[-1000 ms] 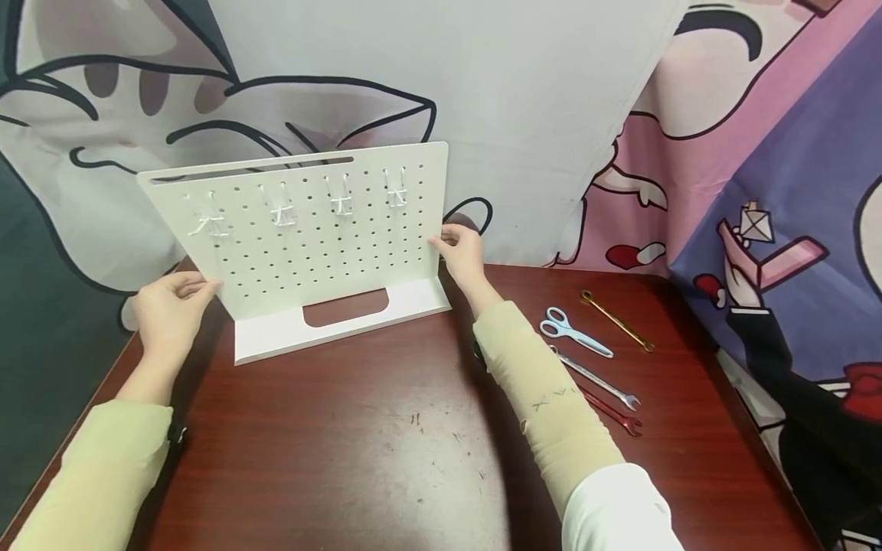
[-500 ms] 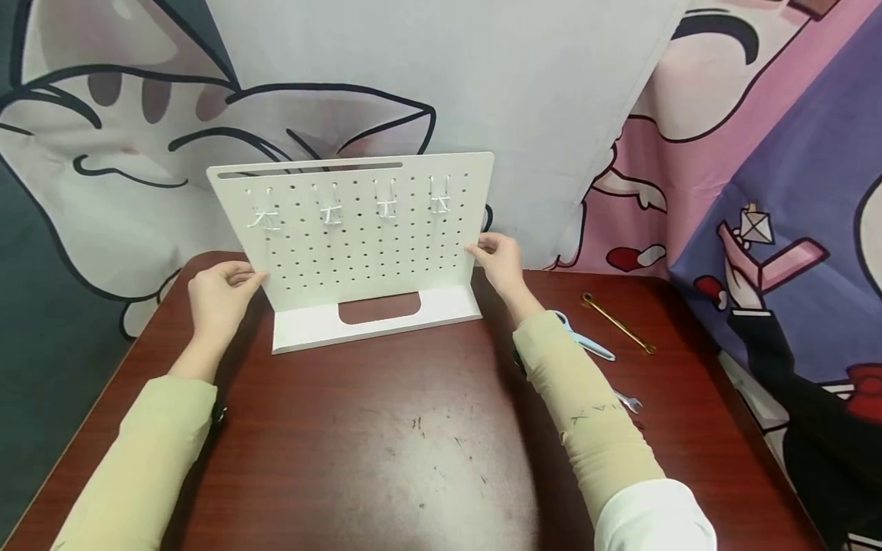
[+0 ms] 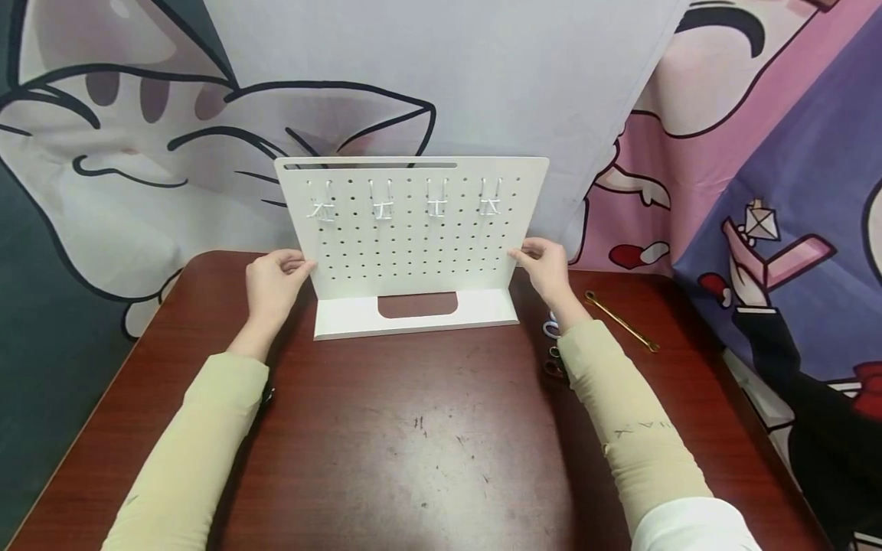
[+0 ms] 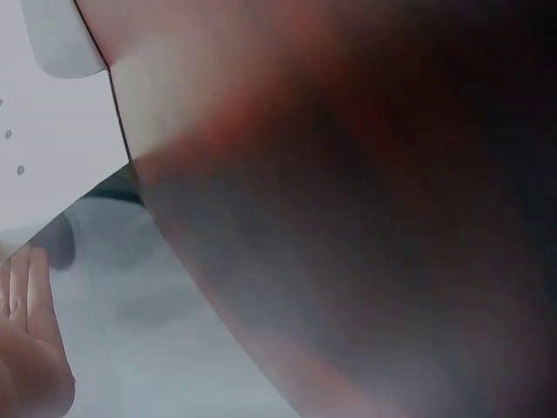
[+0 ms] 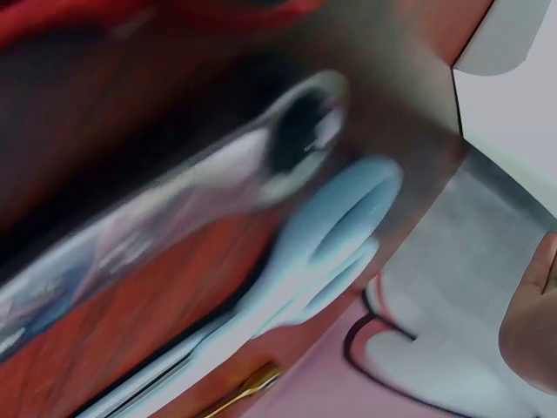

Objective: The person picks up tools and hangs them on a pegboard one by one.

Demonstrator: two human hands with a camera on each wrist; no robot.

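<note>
A white pegboard [image 3: 413, 260] stands upright on its white base [image 3: 475, 306] near the back of the table. Several white hooks [image 3: 436, 207] hang in a row across its upper part. My left hand [image 3: 270, 289] pinches the board's left edge between thumb and fingers. At the right edge, my right hand [image 3: 547, 269] pinches the board in the same way. Part of the left hand [image 4: 30, 348] shows at the border of the left wrist view, beside the board's edge [image 4: 61, 157]. The fingertips behind the board are hidden.
A brass-coloured wrench [image 3: 622, 321] lies on the table [image 3: 413, 428] at the right. In the right wrist view are light blue scissors [image 5: 296, 261], a silver wrench [image 5: 191, 183] and part of a red wrench [image 5: 218, 17]. A printed cloth [image 3: 510, 99] hangs behind the table.
Both hands have moved the pegboard to the right and turned it to face more squarely forward. The right forearm now covers most of the scissors and the silver and red wrenches.
</note>
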